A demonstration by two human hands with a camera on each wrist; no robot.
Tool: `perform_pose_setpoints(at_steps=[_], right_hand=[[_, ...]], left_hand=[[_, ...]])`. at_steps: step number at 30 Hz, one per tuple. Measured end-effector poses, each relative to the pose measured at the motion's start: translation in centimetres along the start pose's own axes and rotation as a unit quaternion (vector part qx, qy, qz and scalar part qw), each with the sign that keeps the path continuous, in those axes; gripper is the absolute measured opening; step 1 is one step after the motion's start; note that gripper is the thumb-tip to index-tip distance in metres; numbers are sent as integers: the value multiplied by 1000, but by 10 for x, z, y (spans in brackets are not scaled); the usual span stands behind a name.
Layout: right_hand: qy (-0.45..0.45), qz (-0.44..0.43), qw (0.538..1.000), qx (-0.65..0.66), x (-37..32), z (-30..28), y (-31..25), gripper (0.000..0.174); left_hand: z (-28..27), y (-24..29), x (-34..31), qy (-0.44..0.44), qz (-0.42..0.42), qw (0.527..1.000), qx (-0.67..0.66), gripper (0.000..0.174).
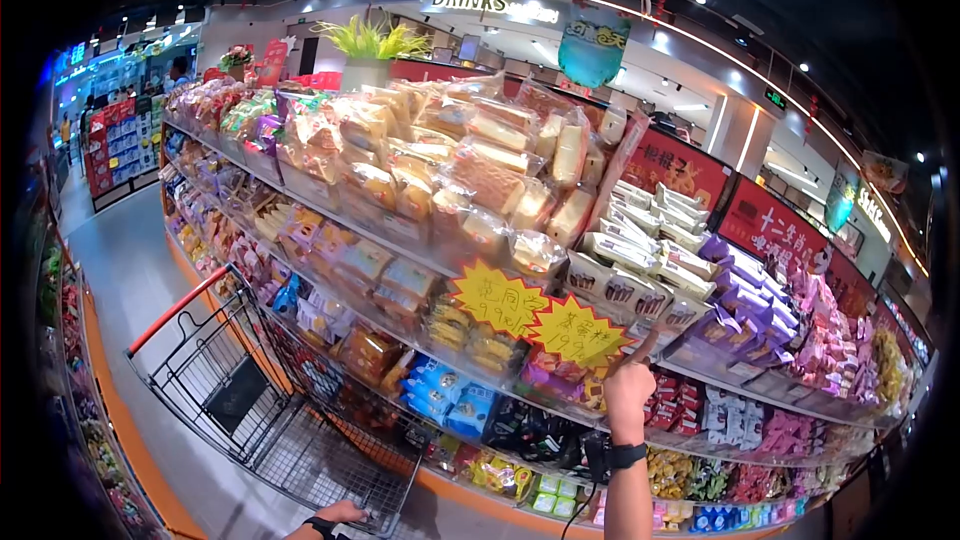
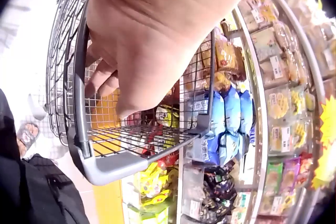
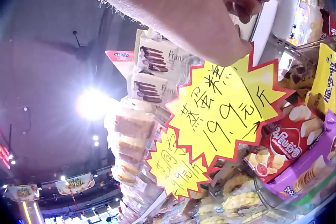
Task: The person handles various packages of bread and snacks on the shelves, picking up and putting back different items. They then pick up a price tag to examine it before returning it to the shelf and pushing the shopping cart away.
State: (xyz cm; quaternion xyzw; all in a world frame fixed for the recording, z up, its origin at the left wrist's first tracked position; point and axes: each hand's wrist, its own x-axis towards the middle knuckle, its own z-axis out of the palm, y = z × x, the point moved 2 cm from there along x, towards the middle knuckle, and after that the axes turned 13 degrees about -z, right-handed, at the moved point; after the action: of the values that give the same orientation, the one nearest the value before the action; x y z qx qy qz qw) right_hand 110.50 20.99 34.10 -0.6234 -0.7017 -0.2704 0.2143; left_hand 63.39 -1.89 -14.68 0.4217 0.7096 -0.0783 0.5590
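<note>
My right hand (image 1: 628,400) is raised at the shelf edge, its index finger extended toward white packs (image 1: 650,295) of snacks and its other fingers bent. Beside its thumb is a yellow, red-edged price sign (image 3: 226,108) with handwritten characters and 19.9. A second yellow sign (image 3: 177,166) overlaps it from behind. Low at the front, my left hand (image 2: 152,40) grips the rim of a wire shopping cart (image 2: 113,169), with its fingers at the side bar and its thumb over the basket. The cart's basket shows bare wire mesh.
A long tiered shelf holds wrapped breads (image 1: 500,160), purple packs (image 1: 750,300) and blue bags (image 1: 447,395). The red cart handle (image 1: 180,310) points into the aisle. Another stocked shelf (image 1: 75,370) lines the left side. A potted plant (image 1: 368,45) tops the display.
</note>
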Motion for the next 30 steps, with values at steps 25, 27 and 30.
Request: perform_pose_setpoints(at_steps=[25,27,30], right_hand=[[18,45,999,-8,9,-10,-7,80],[24,52,998,-2,10,-5,-5,85],[9,34,999,-5,8,10,2,89]], left_hand=[[-25,20,-70,-66,-22,894,-443,36],[-25,16,-61,-64,-30,895,-439,36],[-22,13,-53,-57,-22,900,-432,37]])
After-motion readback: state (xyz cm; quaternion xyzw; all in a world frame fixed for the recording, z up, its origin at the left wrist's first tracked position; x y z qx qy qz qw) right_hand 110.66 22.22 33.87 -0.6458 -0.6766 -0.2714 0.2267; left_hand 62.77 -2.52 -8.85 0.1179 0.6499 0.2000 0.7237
